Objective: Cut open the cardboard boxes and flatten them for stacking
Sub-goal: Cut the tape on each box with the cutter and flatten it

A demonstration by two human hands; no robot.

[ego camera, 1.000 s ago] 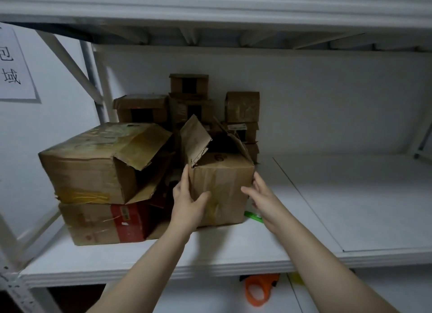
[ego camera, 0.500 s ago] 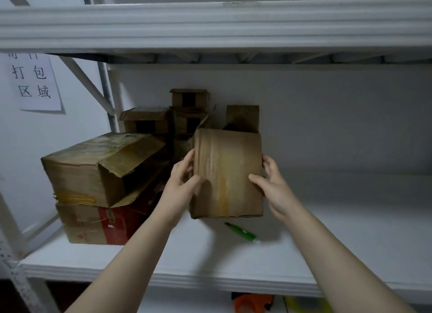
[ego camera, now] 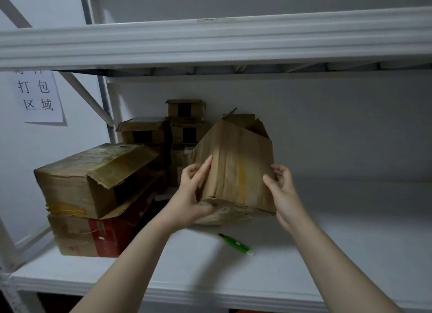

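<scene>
We face a white metal shelf [ego camera: 339, 249] with another white shelf board [ego camera: 210, 41] running across above it. On the left of the shelf, a large battered brown cardboard box [ego camera: 74, 179] with one end flap hanging open sits on top of a brown-and-red cardboard box [ego camera: 93, 235].

To the right of that pile we hold a creased brown cardboard box [ego camera: 236, 167] clear of the shelf. It is tilted, with its open top flaps pointing up and away from us. Behind it, small brown cardboard boxes [ego camera: 184, 109] are stacked against the back wall. A white paper sign [ego camera: 38, 95] with black characters hangs on the wall at far left.

Our left hand [ego camera: 189, 196] is at the held box's lower left corner. The thumb lies up along the front face and the fingers wrap behind the left side, so the grip is clamped on the box. Our right hand [ego camera: 282, 191] takes the right edge, thumb on the front and fingers curled round the side, its grip also clamped on the box.

A green utility knife [ego camera: 235, 243] lies on the shelf just below the held box, touching neither hand.
</scene>
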